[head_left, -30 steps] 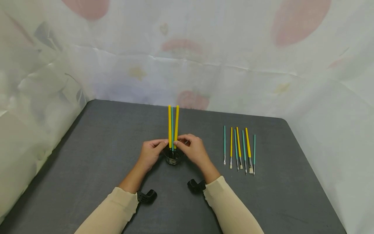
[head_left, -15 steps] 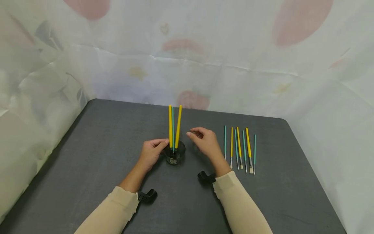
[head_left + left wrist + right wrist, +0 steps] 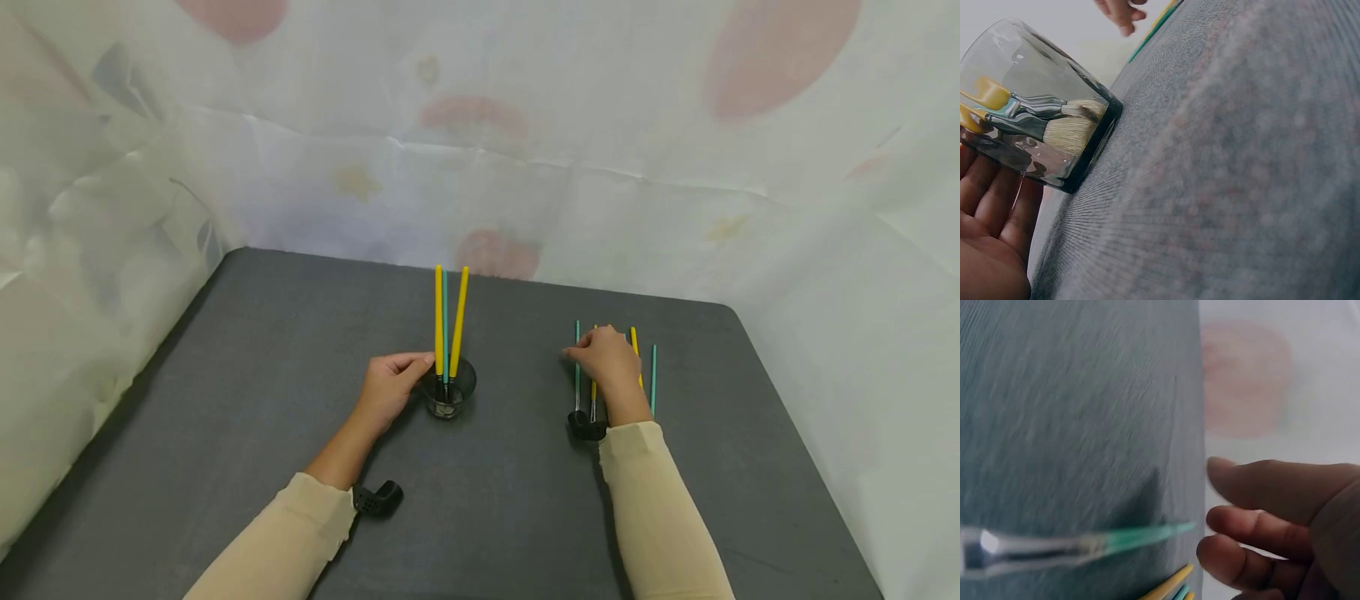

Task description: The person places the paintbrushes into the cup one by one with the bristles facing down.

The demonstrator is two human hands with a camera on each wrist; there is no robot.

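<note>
I am moving my right hand (image 3: 609, 360) away from the glass (image 3: 448, 397), over to the row of brushes (image 3: 577, 367) lying beside it.

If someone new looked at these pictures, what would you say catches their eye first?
Most likely the glass cup in the middle of the dark table, with two yellow and one teal paintbrush standing handle-up in it; the left hand rests against its side. To the right, the right hand hovers over a row of brushes lying flat, its fingers loosely curled and holding nothing.
</note>
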